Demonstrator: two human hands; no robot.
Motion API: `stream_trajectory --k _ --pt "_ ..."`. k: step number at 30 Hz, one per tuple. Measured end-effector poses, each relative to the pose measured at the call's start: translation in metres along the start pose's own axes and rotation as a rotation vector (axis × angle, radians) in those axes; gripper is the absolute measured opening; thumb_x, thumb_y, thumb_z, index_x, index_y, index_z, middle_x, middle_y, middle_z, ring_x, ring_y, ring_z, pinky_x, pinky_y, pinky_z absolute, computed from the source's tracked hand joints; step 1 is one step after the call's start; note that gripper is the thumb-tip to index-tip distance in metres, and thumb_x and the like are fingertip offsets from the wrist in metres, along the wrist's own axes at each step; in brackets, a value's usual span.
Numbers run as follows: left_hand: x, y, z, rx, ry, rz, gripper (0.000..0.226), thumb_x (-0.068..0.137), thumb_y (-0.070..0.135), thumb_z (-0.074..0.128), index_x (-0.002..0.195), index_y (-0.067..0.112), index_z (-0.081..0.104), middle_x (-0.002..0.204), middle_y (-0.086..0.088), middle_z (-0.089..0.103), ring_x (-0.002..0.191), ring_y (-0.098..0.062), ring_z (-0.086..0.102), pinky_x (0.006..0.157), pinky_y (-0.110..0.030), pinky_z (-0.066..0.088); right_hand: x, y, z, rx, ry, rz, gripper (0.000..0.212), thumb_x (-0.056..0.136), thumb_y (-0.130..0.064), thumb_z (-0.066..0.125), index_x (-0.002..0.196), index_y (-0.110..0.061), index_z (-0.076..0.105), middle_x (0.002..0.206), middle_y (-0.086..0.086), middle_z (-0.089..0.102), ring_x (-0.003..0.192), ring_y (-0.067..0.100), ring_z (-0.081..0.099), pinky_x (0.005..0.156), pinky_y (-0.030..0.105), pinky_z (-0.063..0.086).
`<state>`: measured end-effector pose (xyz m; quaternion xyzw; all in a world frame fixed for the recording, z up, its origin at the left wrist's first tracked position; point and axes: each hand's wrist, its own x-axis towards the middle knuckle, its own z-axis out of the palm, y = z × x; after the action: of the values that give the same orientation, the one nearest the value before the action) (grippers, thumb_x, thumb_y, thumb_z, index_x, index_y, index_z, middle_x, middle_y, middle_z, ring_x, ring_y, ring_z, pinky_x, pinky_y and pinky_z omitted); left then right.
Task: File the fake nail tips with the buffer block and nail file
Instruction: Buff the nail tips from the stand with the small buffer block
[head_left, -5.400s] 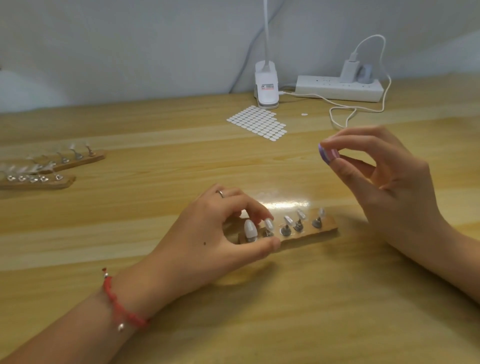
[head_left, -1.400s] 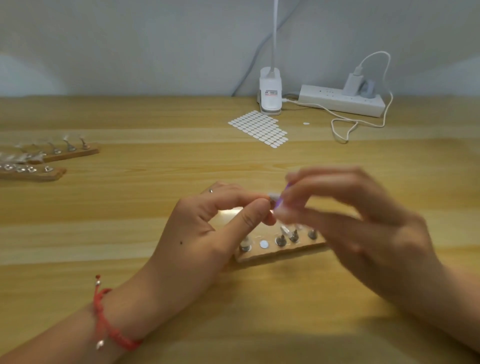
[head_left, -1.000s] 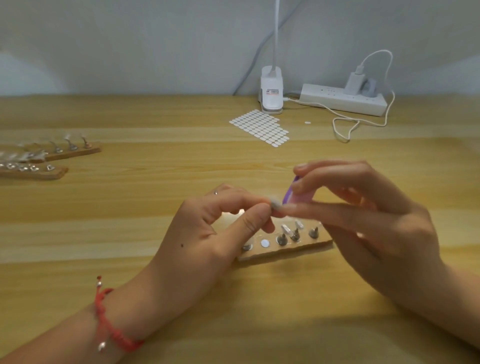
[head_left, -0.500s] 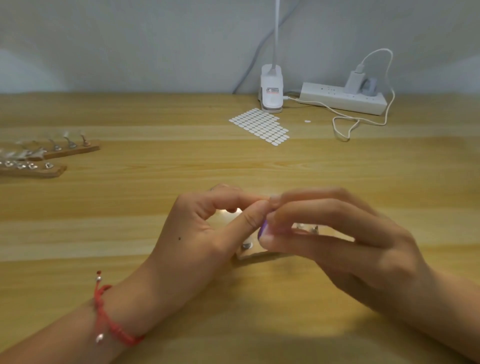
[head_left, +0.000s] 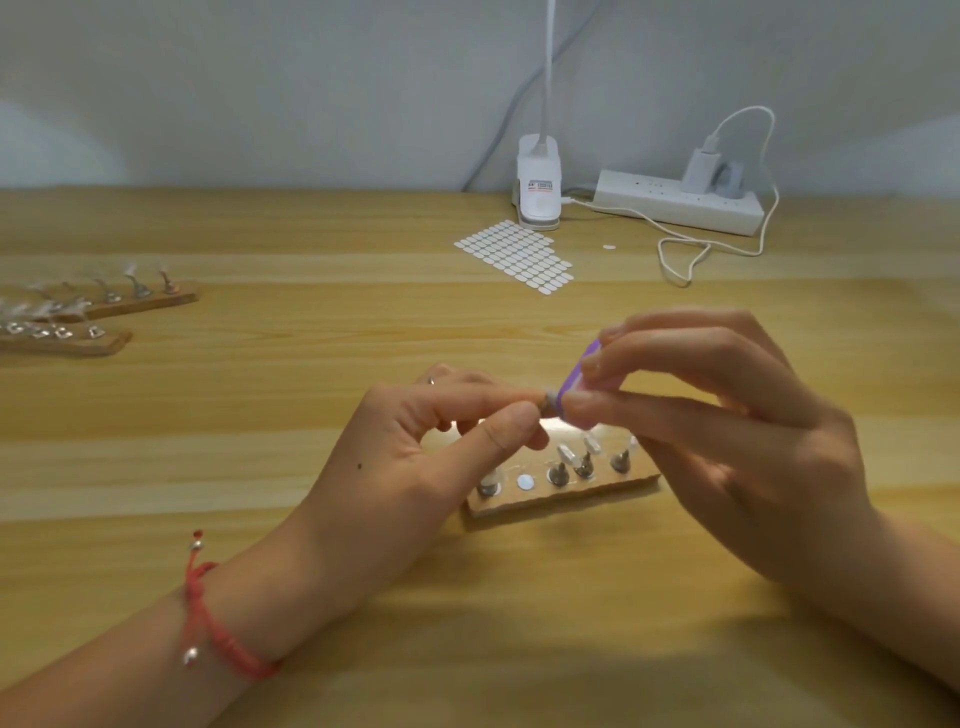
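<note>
My left hand pinches a small fake nail tip between thumb and forefinger, just above the table. My right hand grips a small purple and pink buffer block with its fingertips, and the block's edge touches the nail tip. Below both hands lies a wooden holder strip with several metal pegs; some pegs carry nail tips, and one spot shows a bare white disc.
Two more wooden strips with pegs and nail tips lie at the far left. A sheet of white adhesive tabs, a lamp clamp base and a power strip with cable sit at the back by the wall.
My left hand lifted a nail tip off the holder, leaving a bare disc. My right hand brought the buffer block to it and has been stroking it, now raised up and right again.
</note>
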<state>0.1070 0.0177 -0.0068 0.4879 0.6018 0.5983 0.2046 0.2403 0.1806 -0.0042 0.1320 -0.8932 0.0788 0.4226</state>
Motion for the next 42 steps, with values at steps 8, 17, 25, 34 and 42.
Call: stream_trajectory --k 8,17,25,34,42 --pt "0.001 0.002 0.000 -0.069 -0.004 -0.073 0.019 0.080 0.028 0.061 0.088 0.028 0.078 0.074 0.003 0.070 0.083 -0.026 0.055 0.083 -0.044 0.038 -0.001 -0.010 0.003 0.035 -0.030 -0.038 0.018 0.099 -0.003 0.057 0.106 -0.004 0.073 0.107 0.008 0.067 0.107 0.022 0.059 0.096 0.029 0.047" --pt "0.001 0.000 0.000 -0.076 -0.013 -0.083 0.023 0.081 0.028 0.058 0.085 0.020 0.079 0.076 -0.003 0.067 0.083 -0.027 0.057 0.082 -0.037 0.040 0.000 -0.008 0.003 0.049 -0.032 -0.010 0.019 0.094 0.004 0.060 0.107 -0.004 0.072 0.107 0.009 0.066 0.106 0.024 0.060 0.093 0.033 0.049" --pt "0.001 0.001 0.001 -0.064 -0.020 -0.089 0.022 0.082 0.030 0.058 0.087 0.026 0.079 0.075 0.001 0.066 0.084 -0.019 0.057 0.083 -0.021 0.041 0.002 -0.008 0.000 0.060 -0.010 0.002 0.015 0.096 0.000 0.061 0.105 -0.002 0.072 0.106 0.007 0.065 0.106 0.024 0.059 0.092 0.034 0.050" --pt "0.000 0.002 0.001 -0.055 -0.023 -0.076 0.023 0.082 0.029 0.058 0.089 0.025 0.079 0.076 -0.012 0.062 0.081 -0.019 0.054 0.081 -0.024 0.040 0.000 -0.012 0.005 0.135 -0.037 -0.014 0.021 0.100 -0.005 0.054 0.102 -0.003 0.075 0.107 0.007 0.066 0.106 0.024 0.060 0.093 0.033 0.050" --pt "0.000 0.001 0.002 -0.044 -0.032 -0.068 0.022 0.082 0.031 0.058 0.090 0.028 0.078 0.075 -0.006 0.063 0.083 -0.020 0.054 0.081 -0.022 0.039 0.000 -0.013 0.005 0.146 -0.031 -0.008 0.020 0.099 -0.004 0.055 0.103 -0.003 0.074 0.106 0.007 0.066 0.104 0.025 0.062 0.091 0.034 0.051"
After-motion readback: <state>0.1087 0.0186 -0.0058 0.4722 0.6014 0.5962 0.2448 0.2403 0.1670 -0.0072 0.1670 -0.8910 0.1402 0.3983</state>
